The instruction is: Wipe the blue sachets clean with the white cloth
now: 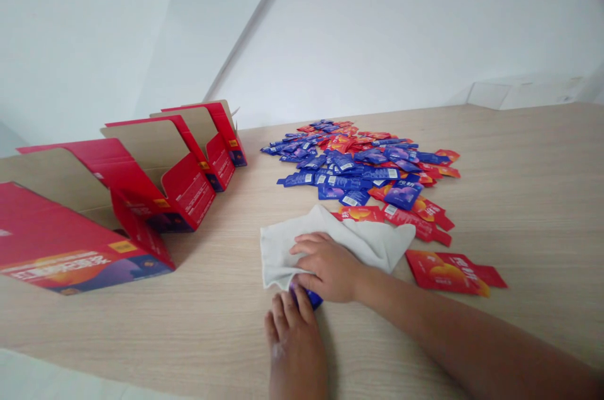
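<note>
My left hand (295, 343) is closed at the near side of the table, its fingertips pressed on a small blue sachet (315, 299). My right hand (333, 268) rests on a crumpled white cloth (283, 249), with its thumb side against the sachet and its fingers gripping the fabric. Most of the sachet is covered by both hands and the cloth. A red sachet (453, 271) lies flat to the right of the cloth. More red sachets (418, 224) lie just beyond the cloth, one partly under it.
A loose pile of blue and red sachets (344, 164) spreads across the far middle of the wooden table (226, 299). Several red cardboard boxes (56, 217) stand with open tops in a row on the left. A white wall (401, 22) rises behind the table.
</note>
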### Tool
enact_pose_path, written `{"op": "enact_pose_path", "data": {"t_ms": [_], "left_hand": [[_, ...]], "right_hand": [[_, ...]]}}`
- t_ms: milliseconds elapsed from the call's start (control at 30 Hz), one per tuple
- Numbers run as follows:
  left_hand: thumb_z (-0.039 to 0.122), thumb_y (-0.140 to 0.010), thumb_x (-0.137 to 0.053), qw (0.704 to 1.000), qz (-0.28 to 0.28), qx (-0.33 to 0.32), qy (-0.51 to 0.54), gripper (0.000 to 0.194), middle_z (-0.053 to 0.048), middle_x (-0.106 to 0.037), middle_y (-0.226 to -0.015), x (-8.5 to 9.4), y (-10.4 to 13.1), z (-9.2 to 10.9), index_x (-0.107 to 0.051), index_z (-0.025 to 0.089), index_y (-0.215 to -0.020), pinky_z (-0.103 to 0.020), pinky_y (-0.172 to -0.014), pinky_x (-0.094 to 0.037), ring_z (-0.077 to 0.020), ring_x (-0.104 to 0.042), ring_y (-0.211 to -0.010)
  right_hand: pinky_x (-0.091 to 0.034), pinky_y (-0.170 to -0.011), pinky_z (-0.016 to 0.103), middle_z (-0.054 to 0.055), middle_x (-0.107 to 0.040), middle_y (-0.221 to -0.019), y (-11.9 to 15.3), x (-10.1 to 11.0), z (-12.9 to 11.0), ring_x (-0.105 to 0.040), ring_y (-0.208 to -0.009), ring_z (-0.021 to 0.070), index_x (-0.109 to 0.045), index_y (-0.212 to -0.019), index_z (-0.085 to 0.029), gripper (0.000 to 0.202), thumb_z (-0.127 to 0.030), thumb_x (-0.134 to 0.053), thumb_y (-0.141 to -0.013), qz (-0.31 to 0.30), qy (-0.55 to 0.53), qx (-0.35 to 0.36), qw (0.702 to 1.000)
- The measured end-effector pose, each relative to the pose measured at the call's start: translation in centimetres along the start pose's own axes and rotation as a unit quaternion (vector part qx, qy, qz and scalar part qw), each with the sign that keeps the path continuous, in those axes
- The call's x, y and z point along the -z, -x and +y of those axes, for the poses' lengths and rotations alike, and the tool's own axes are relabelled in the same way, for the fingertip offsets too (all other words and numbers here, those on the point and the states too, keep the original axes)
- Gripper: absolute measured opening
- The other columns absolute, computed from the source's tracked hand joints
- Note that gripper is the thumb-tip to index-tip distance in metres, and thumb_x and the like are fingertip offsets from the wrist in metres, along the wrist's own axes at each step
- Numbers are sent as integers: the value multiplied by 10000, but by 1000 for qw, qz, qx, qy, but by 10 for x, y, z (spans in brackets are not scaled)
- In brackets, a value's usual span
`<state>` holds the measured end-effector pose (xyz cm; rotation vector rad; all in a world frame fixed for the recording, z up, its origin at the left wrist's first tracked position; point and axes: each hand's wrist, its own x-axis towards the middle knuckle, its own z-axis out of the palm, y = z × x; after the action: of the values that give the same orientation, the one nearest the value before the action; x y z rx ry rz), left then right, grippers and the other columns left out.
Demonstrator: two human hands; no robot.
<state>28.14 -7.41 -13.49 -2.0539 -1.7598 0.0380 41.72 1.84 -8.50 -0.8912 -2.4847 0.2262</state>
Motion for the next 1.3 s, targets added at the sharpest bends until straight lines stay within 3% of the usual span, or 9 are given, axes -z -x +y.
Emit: {"op": "enact_pose_path", "data": {"t_ms": [133,333,467,633,1067,1167,1300], "left_hand": [[33,-851,-342,1000,2,6,-9,472,-165,-629,-1216,0,-1,1,-520,128,-1278,-423,-883,-527,-294,-586,-1120],[32,-842,-362,1000,-13,10,1,486,-157,-615,-1236,-2,1,0,-511,151,-1289,-427,-912,-510,-281,-564,-1150],[24,-843,-347,1000,5,5,-7,479,-153,-630,-1215,-1,1,0,-532,141,-1270,-415,-884,-523,-285,-581,-1127],[31,-845,-351,1000,-4,5,4,464,-162,-654,-1170,-3,0,-1,-554,136,-1249,-439,-876,-525,-313,-581,-1126],[-2,-834,-343,1000,-3,8,-16,474,-153,-644,-1196,12,-3,3,-554,120,-1240,-405,-866,-535,-282,-600,-1101],[-26,-822,-340,1000,-5,23,-20,485,-142,-651,-1190,14,-4,3,-569,123,-1223,-397,-873,-534,-274,-604,-1098],[-20,-824,-330,999,8,13,-36,484,-131,-671,-1157,10,-4,3,-577,125,-1215,-390,-851,-544,-280,-610,-1086]], "right_hand": [[-305,-1017,422,76,-643,-1144,-3,-1,3,-465,-1187,251,-715,-870,-183,329,-402,-474,-918,16,9,-74,997],[-308,-1000,431,92,-636,-1142,-2,2,6,-477,-1151,250,-712,-915,-180,316,-385,-471,-922,37,30,-123,991],[-311,-994,416,79,-611,-1193,0,5,4,-475,-1150,235,-702,-928,-192,244,-341,-510,-900,84,10,-85,993],[-310,-1002,407,61,-613,-1198,3,3,-1,-478,-1160,230,-698,-851,-186,203,-350,-578,-847,27,-12,32,999],[-311,-1002,425,91,-637,-1141,-2,1,6,-484,-1142,248,-710,-881,-174,305,-381,-488,-913,42,40,-122,991],[-323,-994,412,76,-616,-1185,0,3,5,-482,-1146,236,-705,-894,-184,263,-360,-510,-899,57,21,-96,993],[-321,-1006,397,56,-603,-1216,2,2,2,-470,-1173,229,-703,-909,-194,216,-349,-562,-861,37,-9,-2,999]]}}
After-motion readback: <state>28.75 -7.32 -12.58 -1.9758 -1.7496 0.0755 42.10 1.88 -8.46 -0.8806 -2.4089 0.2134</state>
